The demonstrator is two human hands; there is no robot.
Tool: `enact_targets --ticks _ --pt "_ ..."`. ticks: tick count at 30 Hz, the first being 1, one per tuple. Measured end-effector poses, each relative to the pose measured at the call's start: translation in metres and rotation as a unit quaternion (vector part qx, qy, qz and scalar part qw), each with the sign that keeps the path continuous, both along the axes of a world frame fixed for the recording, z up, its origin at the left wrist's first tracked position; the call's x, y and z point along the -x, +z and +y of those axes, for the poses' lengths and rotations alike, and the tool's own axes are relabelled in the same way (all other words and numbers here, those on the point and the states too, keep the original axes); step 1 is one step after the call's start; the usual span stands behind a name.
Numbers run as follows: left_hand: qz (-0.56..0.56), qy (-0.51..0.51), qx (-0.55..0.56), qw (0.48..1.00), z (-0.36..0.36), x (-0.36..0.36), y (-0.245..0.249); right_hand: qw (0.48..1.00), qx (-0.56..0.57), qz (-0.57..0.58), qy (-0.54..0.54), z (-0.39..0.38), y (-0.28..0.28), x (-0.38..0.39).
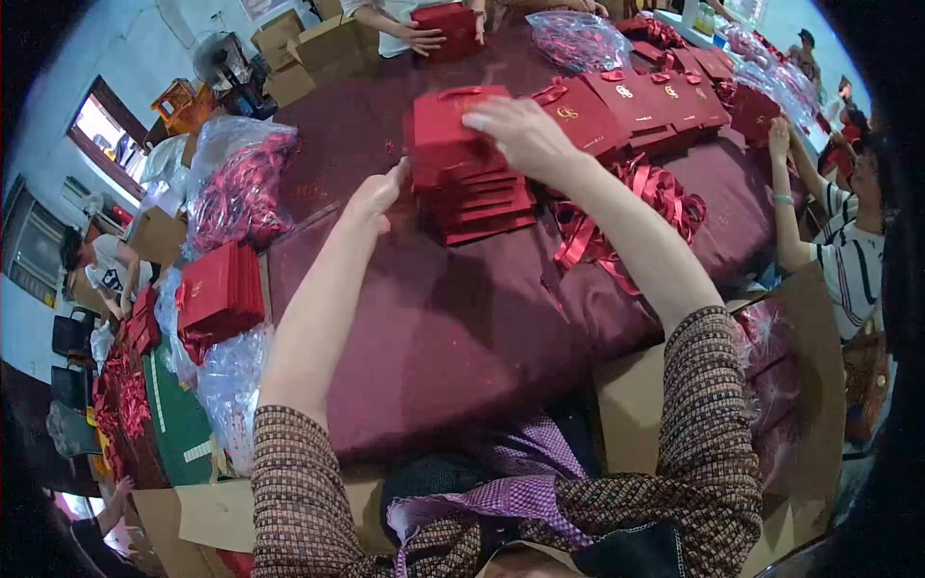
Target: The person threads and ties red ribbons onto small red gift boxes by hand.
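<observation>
A tall stack of red paper bags [487, 207] stands on the dark red tablecloth [414, 356]. My right hand [525, 140] lies over the right side of the topmost bags, its fingers stretched across them. At the stack's left edge is my left hand [374, 200], thumb raised and touching or very near the bags; its other fingers are hidden behind the hand. Just right of the stack lies a loose pile of shiny red ribbons [655, 212]. Behind it are several red bags with gold lettering and ribbon handles [641, 101].
Plastic bags of red ribbon [241, 183] lie at the left and at the back [578, 40]. Another stack of red bags [222, 294] stands at the left edge. Co-workers are on the left, across the table and at the right. An open cardboard box [805, 356] is near my right elbow.
</observation>
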State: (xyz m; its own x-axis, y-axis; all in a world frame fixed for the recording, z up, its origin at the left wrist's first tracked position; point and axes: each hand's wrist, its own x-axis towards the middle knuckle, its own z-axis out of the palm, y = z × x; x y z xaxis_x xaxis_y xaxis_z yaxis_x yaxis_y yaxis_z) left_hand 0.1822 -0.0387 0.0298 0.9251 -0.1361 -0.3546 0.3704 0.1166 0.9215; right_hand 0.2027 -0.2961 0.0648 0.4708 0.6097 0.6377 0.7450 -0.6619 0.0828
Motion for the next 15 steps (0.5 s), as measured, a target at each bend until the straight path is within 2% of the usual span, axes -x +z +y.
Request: enact_targets --ticks 1,3,4,9,11,13,15 --pt "0.002 -0.002 0.000 1.000 -0.005 -0.009 -0.005 0.998 0.033 0.043 -0.012 0.001 -0.003 0.005" --pt "-0.035 0.038 -0.095 0.994 -0.012 -0.027 -0.018 0.989 0.091 0.117 -0.010 0.000 -0.014 0.007" --pt "-0.004 0.007 0.021 1.000 -0.032 0.004 0.019 0.988 0.091 0.122 -0.010 0.000 -0.018 0.006" --pt "-0.006 -0.023 0.069 0.997 -0.021 -0.035 -0.005 0.985 0.089 0.148 0.031 -0.004 -0.032 -0.001" --pt "0.056 -0.050 0.067 0.995 -0.023 -0.036 -0.004 0.976 0.092 0.197 0.030 -0.002 -0.038 -0.003" --pt "0.064 -0.032 0.030 0.997 -0.022 -0.050 -0.014 0.975 0.058 0.210 0.050 -0.003 -0.039 0.000" --pt "0.072 -0.016 -0.006 0.997 -0.025 -0.055 -0.020 0.966 -0.022 0.243 0.082 -0.002 -0.043 -0.005"
